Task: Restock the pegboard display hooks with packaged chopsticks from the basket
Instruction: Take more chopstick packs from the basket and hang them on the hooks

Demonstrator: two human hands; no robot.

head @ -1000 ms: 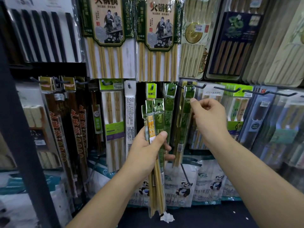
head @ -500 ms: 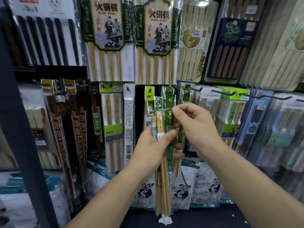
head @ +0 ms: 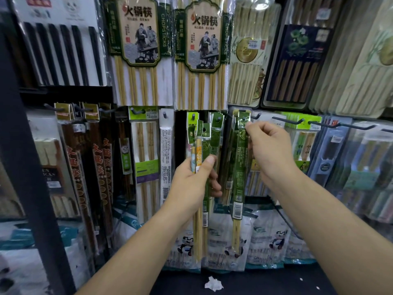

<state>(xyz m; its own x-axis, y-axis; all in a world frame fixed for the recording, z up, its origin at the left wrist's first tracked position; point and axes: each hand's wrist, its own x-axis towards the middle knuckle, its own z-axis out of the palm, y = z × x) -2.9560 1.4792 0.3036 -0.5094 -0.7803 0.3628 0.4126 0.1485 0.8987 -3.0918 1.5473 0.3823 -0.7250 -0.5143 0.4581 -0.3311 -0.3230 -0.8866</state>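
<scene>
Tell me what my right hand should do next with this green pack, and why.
Probably slide the green pack fully onto the hook, then let go. The right hand pinches its top right at the hook, and the left hand holds more packs to hang.

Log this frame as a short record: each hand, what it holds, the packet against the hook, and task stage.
left hand: grips a bundle of narrow chopstick packets, upright
right hand: pinches the header of one green packet
green packet: hangs upright, header at a black hook; threaded or not, cannot tell
stage: one packet being hung, bundle not yet hung
</scene>
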